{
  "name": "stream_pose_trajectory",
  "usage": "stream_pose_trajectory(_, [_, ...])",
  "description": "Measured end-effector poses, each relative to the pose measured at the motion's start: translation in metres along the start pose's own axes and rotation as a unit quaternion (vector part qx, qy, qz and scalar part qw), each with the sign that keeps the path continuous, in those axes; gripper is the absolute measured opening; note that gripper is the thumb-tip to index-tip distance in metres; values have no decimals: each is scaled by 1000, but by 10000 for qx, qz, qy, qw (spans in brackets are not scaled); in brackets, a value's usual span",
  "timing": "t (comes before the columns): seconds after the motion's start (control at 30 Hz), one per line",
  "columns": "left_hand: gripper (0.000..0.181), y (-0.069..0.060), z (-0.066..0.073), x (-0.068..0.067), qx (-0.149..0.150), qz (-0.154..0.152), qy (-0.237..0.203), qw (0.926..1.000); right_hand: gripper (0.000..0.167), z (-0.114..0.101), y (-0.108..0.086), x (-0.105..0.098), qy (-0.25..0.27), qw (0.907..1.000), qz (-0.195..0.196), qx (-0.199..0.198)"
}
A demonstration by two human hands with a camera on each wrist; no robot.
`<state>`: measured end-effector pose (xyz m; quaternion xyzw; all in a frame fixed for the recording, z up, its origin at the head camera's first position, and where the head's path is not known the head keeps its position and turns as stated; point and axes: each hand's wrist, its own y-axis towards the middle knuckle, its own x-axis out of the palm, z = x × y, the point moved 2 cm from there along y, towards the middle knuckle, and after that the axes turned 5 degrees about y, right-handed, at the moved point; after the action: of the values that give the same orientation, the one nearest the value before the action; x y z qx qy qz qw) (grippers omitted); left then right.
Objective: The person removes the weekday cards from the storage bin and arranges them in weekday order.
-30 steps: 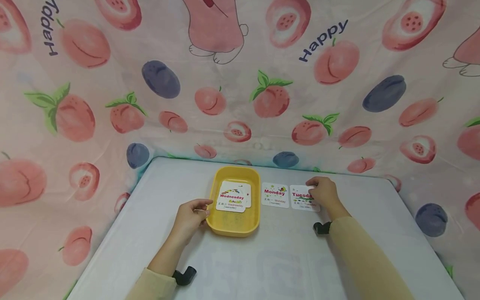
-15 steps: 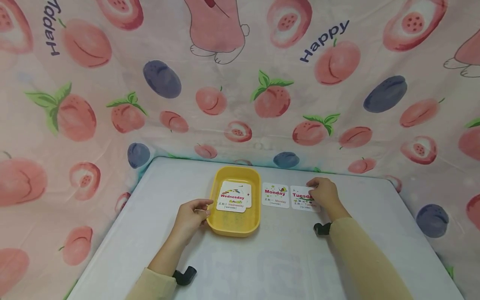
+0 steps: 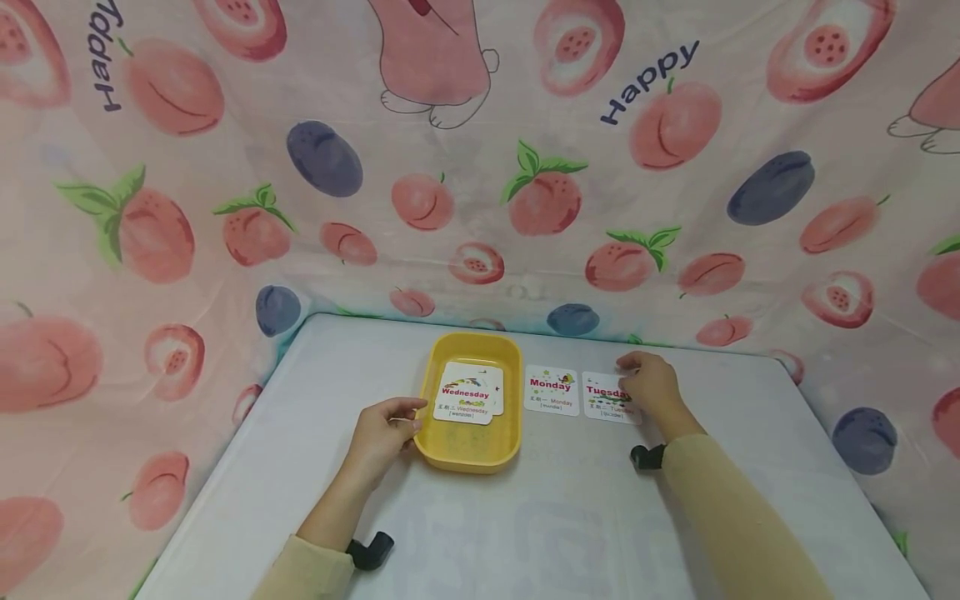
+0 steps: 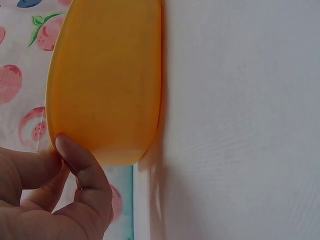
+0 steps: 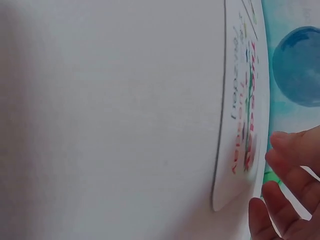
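The left hand (image 3: 381, 437) pinches the left rim of a yellow tray (image 3: 468, 457); in the left wrist view, thumb and fingers of that hand (image 4: 62, 187) meet at the edge of the tray (image 4: 107, 75). A Wednesday card (image 3: 461, 395) lies in the tray over another card. Right of the tray a Monday card (image 3: 552, 392) and a Tuesday card (image 3: 606, 407) lie side by side. The right hand (image 3: 654, 395) is over the right edge of the Tuesday card. Seen from the right wrist, that hand (image 5: 290, 185) has spread, relaxed fingers beside the Tuesday card (image 5: 237, 135).
A white-covered table (image 3: 555, 517) carries the tray and cards. Behind and at the sides hangs a pink cloth (image 3: 465, 150) printed with fruit. Each wrist has a black strap piece, one below the left hand (image 3: 371, 552) and one below the right (image 3: 647, 457).
The right hand has shifted slightly to the right, and the Tuesday card has slid a little the same way, widening its gap from the Monday card. The left hand stays on the tray.
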<state>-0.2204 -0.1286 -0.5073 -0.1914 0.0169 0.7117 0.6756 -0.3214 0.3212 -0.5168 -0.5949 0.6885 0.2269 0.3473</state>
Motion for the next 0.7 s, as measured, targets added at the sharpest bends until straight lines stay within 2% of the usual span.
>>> stream_pose_trajectory(0.37, [34,0,1,0,44,17,-2,10000,59,-12,-1,-2,151,9998,-104,-102])
stream_pose_trajectory(0.7, [35,-1,1,0,109,7,-8,9999,67,-38,-6,3,254,9989,-106,-370])
